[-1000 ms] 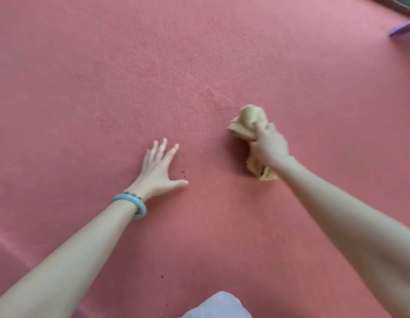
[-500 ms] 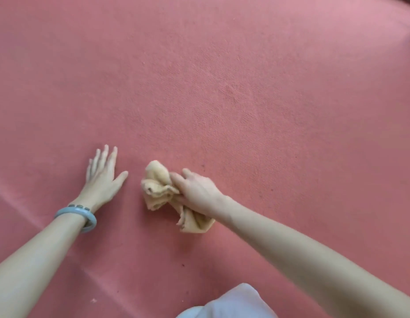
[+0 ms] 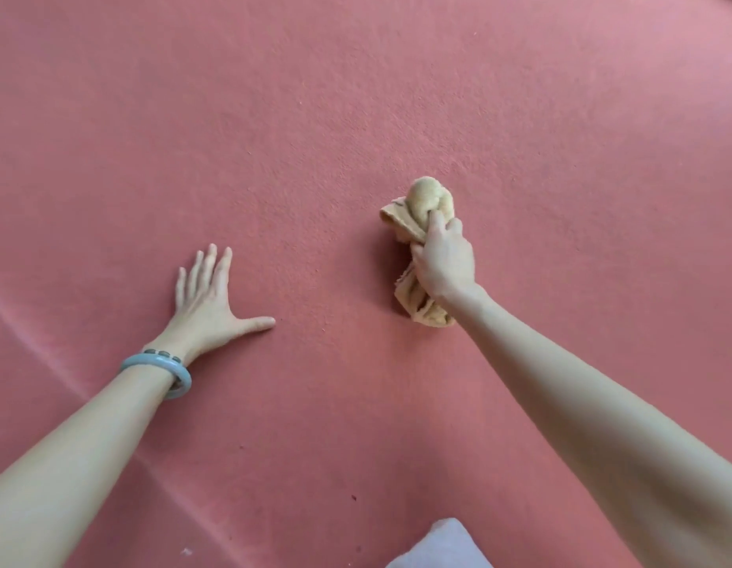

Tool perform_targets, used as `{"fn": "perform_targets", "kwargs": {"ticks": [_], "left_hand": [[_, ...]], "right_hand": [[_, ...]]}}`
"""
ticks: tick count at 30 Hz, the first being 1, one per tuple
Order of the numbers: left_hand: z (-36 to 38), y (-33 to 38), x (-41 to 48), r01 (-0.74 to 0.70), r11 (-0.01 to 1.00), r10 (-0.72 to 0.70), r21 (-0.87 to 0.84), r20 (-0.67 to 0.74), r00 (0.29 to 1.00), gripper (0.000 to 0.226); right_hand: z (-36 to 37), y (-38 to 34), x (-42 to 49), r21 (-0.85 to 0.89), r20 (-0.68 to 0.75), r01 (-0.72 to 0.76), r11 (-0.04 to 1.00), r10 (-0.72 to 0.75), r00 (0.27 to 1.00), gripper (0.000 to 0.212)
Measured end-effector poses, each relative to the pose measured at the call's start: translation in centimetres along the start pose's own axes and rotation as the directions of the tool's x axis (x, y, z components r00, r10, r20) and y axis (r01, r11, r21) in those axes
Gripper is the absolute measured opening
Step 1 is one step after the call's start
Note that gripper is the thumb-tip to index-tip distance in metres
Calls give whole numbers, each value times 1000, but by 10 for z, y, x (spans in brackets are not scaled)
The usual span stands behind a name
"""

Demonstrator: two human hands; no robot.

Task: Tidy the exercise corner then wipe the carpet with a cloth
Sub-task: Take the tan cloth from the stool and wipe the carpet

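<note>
Flat left hand [image 3: 204, 301] with straight fingers [image 3: 208, 266]; right hand [image 3: 444, 264] tightly curled.

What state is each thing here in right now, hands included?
Cloth: bunched up, lying on the carpet, gripped.
Right hand: fingers curled round the cloth.
Left hand: flat on the carpet, fingers spread.
Carpet: red, with a pale crease and some dark specks.
Bracelet: on the left wrist.

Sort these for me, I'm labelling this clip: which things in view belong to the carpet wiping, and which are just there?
Part of the job: yellow cloth, bunched in the right hand; red carpet; left hand, flat on the carpet.
Just there: pale green bangle on the left wrist; white fabric at the bottom edge.
</note>
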State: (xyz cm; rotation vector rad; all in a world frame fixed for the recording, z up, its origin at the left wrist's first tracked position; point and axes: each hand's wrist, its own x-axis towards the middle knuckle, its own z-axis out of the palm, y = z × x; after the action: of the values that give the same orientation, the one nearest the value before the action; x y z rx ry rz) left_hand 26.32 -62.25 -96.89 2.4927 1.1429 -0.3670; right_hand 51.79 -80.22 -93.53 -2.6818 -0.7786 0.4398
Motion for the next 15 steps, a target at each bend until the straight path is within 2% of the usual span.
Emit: {"fn": "perform_targets", "kwargs": {"ticks": [5,9,12,15], "left_hand": [[-8,-19,-3,-50,995,46,84,53,998,137],[-10,-22,-4,-92,995,88,46,72,993,138],[-12,-17,-6,-72,994,62,77,129,990,137],[-15,-6,-8,-52,988,30,143,149,988,123]], "right_hand": [[51,-109,-31,65,115,278,958,-284,952,28],[62,-148,-48,120,313,475,872,-487,815,29],[38,-135,-33,110,401,477,872,-478,782,35],[1,-90,0,17,418,382,924,-353,837,36]]}}
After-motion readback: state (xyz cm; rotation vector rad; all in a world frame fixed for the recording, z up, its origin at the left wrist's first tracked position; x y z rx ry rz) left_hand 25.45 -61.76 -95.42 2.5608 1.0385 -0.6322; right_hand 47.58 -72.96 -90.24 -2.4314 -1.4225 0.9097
